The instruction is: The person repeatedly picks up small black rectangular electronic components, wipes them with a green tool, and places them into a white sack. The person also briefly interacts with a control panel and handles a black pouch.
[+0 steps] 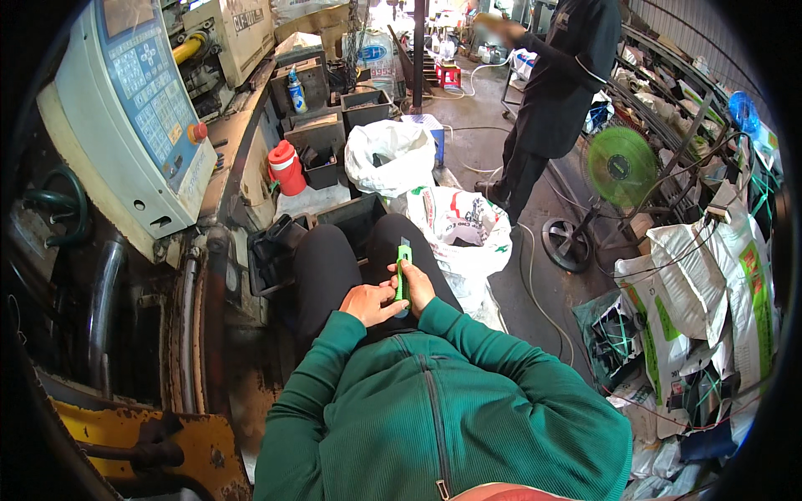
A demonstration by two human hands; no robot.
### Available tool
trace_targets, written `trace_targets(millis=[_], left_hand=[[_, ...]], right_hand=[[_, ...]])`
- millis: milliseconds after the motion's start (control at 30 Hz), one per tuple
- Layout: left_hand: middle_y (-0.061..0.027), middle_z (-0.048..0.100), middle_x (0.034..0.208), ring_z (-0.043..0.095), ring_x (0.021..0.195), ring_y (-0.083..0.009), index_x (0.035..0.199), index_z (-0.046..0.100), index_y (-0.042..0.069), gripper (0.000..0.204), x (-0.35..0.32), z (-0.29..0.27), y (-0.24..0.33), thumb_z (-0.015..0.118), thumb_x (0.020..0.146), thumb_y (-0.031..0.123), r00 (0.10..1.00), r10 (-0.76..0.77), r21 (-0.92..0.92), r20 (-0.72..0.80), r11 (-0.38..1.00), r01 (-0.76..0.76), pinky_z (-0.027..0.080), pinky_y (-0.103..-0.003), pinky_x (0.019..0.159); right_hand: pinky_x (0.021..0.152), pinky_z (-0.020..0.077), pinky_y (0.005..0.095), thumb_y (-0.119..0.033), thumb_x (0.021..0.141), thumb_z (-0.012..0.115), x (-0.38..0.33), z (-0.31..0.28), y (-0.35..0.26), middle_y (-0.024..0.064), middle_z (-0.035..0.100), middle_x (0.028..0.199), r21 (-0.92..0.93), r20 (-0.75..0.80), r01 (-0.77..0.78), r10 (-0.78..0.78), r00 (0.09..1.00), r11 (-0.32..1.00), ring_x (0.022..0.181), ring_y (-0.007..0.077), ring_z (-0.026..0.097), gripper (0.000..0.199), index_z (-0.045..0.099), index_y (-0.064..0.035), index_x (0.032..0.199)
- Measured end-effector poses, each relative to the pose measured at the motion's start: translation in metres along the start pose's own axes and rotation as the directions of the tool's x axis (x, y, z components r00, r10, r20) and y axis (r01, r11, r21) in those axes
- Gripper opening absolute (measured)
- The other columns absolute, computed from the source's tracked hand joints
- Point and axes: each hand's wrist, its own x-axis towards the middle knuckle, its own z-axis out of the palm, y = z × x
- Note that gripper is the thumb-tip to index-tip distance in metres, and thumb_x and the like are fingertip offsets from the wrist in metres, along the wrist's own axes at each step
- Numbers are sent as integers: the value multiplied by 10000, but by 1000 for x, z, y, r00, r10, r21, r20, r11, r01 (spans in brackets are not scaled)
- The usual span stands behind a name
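Note:
In my lap, my right hand [416,288] is closed around a bright green utility knife [403,265]. The knife points away from me, and a short length of blade shows at its far end. My left hand [365,304] rests beside it over my thighs, its fingers stretched out toward the lower end of the handle and the right hand. Whether its fingertips press on the knife is hard to make out. Just beyond my knees stand a white sack [455,225] with dark contents and a black bin [355,219].
At left is a machine control panel [150,92] with a red knob. A red jug [286,169] and another white sack [389,157] stand ahead. A person in dark clothes [551,83] stands beyond, near a green fan [620,164]. Stacked sacks [689,284] fill the right; a hose [532,275] crosses the floor.

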Motion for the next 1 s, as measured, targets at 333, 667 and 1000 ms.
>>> trace_targets(millis=[333,667,1000], left_hand=[[-123,569,605,575,571,-310,662,572,60,405,2,5,-6,604,806,437,998,46,0,-51,999,-46,449,-412,545],[-130,597,638,598,600,-311,743,630,75,373,2,3,-6,596,810,440,1000,21,14,-1,1000,-21,472,-411,572],[-131,589,625,591,587,-313,725,619,69,368,0,3,-4,600,811,426,999,23,11,-29,1000,-22,464,-412,561]], right_hand=[[634,516,296,-336,963,438,3,-3,2,35,559,666,-3,-7,28,-28,1000,1000,675,179,623,338,555,-22,1005],[646,518,309,-345,959,446,2,-2,2,40,555,668,9,-1,17,-17,1000,1000,704,200,632,351,545,-13,1015],[671,522,326,-346,968,413,2,-2,1,49,551,680,0,23,15,-15,1000,1000,733,208,628,369,520,-2,1052]])
